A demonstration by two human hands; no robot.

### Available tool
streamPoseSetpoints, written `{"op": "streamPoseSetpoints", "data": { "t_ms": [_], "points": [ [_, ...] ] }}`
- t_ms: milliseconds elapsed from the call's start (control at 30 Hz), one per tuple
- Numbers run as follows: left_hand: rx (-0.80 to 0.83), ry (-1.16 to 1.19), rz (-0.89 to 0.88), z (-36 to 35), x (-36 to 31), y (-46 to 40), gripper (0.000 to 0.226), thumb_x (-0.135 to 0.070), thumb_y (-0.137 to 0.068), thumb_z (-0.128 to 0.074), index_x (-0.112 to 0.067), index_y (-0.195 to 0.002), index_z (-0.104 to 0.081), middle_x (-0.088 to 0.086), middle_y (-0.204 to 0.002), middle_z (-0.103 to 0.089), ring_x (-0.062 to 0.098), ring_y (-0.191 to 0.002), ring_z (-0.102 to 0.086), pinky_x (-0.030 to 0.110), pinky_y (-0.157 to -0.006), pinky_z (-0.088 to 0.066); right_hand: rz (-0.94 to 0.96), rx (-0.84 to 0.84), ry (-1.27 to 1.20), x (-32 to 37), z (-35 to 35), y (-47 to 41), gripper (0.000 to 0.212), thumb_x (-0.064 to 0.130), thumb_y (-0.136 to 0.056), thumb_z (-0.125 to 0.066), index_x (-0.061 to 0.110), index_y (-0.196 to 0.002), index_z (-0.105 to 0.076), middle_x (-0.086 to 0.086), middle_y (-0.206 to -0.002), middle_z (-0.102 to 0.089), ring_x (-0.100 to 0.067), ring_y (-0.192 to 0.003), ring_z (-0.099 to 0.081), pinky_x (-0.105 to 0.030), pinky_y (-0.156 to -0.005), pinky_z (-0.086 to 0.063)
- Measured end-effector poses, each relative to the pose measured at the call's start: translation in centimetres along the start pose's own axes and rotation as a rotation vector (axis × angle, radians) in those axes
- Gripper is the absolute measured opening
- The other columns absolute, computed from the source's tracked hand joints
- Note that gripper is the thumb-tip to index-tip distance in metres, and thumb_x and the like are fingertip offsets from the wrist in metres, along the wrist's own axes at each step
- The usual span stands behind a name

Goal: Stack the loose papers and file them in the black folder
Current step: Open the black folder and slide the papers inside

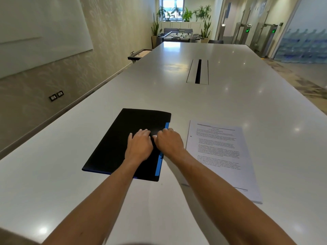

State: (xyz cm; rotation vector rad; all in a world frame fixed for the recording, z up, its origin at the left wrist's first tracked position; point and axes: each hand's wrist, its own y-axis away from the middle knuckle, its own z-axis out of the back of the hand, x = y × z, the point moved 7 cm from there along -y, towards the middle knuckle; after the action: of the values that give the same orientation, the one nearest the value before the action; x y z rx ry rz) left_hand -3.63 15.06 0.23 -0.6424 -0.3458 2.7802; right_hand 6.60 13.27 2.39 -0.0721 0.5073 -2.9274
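Observation:
A closed black folder (123, 138) with a blue strip along its right edge lies flat on the white table (212, 103). My left hand (139, 145) rests palm down on the cover, fingers slightly spread. My right hand (169, 141) sits at the folder's right edge, fingers curled over the blue strip; whether it grips the cover I cannot tell. A squared stack of printed papers (221, 156) lies on the table just right of the folder, apart from both hands.
A cable slot with a metal frame (198, 71) is set into the table farther ahead. The table's left edge runs along a wall with a whiteboard (35, 32). A table-football game (180, 35) and plants stand beyond the far end.

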Motion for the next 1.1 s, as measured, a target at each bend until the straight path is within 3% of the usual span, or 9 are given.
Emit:
{"op": "streamPoseSetpoints", "data": {
  "t_ms": [100, 233, 300, 367, 467, 567, 800, 1000, 1100],
  "points": [
    [-0.003, 0.036, 0.006, 0.1, 0.1, -0.1, 0.036, -0.022, -0.100, -0.042, -0.014, -0.133, -0.055, 0.006, -0.137, -0.057, 0.018, -0.134, -0.043, 0.052, -0.117, -0.020, -0.007, -0.025, -0.042, 0.1, 0.5, 0.2, 0.022, 0.031, -0.097, -0.050, 0.010, -0.103, -0.052, -0.008, -0.073, -0.058, -0.018, -0.059, -0.051, -0.030, -0.055, -0.044],
    [0.003, 0.044, 0.015, 0.0, 0.2, -0.3, 0.034, -0.031, -0.100, -0.043, -0.018, -0.128, -0.056, 0.002, -0.130, -0.060, 0.016, -0.128, -0.049, 0.053, -0.116, -0.021, -0.041, 0.001, -0.059, -0.7, 0.4, 0.4, 0.039, 0.022, -0.093, -0.060, 0.007, -0.123, -0.040, -0.011, -0.081, -0.059, -0.021, -0.063, -0.056, -0.031, -0.058, -0.047],
    [0.004, 0.028, 0.020, -0.1, 0.3, -0.4, 0.033, -0.032, -0.100, -0.044, -0.018, -0.128, -0.056, 0.001, -0.131, -0.060, 0.016, -0.130, -0.047, 0.053, -0.116, -0.021, -0.056, 0.004, -0.079, -1.5, 0.6, 0.3, 0.030, 0.020, -0.093, -0.059, 0.007, -0.116, -0.045, -0.010, -0.080, -0.059, -0.021, -0.065, -0.058, -0.030, -0.056, -0.042],
    [0.006, 0.014, 0.018, -0.2, 0.2, -0.3, 0.033, -0.029, -0.100, -0.044, -0.018, -0.129, -0.056, 0.002, -0.134, -0.058, 0.016, -0.131, -0.046, 0.052, -0.116, -0.021, -0.053, 0.001, -0.087, -1.6, 0.9, 0.2, 0.021, 0.030, -0.096, -0.053, 0.010, -0.101, -0.052, -0.004, -0.074, -0.052, -0.017, -0.062, -0.054, -0.029, -0.056, -0.039],
    [0.032, 0.012, 0.015, -0.2, 0.2, -0.2, 0.036, -0.021, -0.098, -0.045, -0.016, -0.133, -0.053, 0.005, -0.139, -0.055, 0.017, -0.135, -0.042, 0.053, -0.117, -0.019, -0.039, 0.032, -0.025, -0.6, 0.5, 0.1, 0.037, 0.046, -0.095, -0.049, 0.012, -0.084, -0.055, -0.003, -0.072, -0.049, -0.015, -0.061, -0.049, -0.029, -0.057, -0.040],
    [0.058, 0.014, 0.024, -0.1, 0.1, 0.0, 0.042, -0.017, -0.096, -0.047, -0.014, -0.138, -0.049, 0.006, -0.147, -0.047, 0.019, -0.142, -0.032, 0.051, -0.118, -0.011, -0.026, 0.043, 0.074, 0.0, 0.5, 0.0, 0.039, 0.047, -0.094, -0.050, 0.013, -0.076, -0.052, -0.004, -0.069, -0.050, -0.014, -0.058, -0.048, -0.028, -0.055, -0.038],
    [0.087, 0.033, 0.027, 0.0, 0.1, 0.1, 0.045, -0.018, -0.098, -0.047, -0.014, -0.142, -0.045, 0.006, -0.150, -0.043, 0.019, -0.143, -0.028, 0.050, -0.118, -0.008, 0.070, 0.137, 0.257, 1.6, 0.7, 0.1, 0.016, 0.022, -0.095, -0.056, 0.009, -0.086, -0.061, -0.005, -0.069, -0.051, -0.014, -0.057, -0.048, -0.027, -0.053, -0.040],
    [0.043, 0.041, 0.017, 0.2, 0.0, 0.1, 0.039, -0.021, -0.099, -0.045, -0.014, -0.137, -0.051, 0.006, -0.147, -0.048, 0.018, -0.141, -0.033, 0.052, -0.119, -0.013, -0.037, 0.077, 0.036, -0.1, 1.5, -0.8, 0.012, 0.019, -0.095, -0.055, 0.009, -0.091, -0.059, -0.005, -0.075, -0.055, -0.015, -0.059, -0.049, -0.028, -0.056, -0.037],
    [0.040, 0.019, 0.013, 0.2, -0.2, 0.0, 0.043, -0.038, -0.098, -0.047, -0.017, -0.135, -0.052, 0.005, -0.145, -0.049, 0.019, -0.140, -0.034, 0.053, -0.118, -0.013, -0.093, 0.039, -0.055, -1.0, 1.4, -0.8, 0.012, 0.020, -0.094, -0.056, 0.008, -0.093, -0.057, -0.004, -0.074, -0.049, -0.014, -0.058, -0.046, -0.028, -0.056, -0.036]
  ]
}}
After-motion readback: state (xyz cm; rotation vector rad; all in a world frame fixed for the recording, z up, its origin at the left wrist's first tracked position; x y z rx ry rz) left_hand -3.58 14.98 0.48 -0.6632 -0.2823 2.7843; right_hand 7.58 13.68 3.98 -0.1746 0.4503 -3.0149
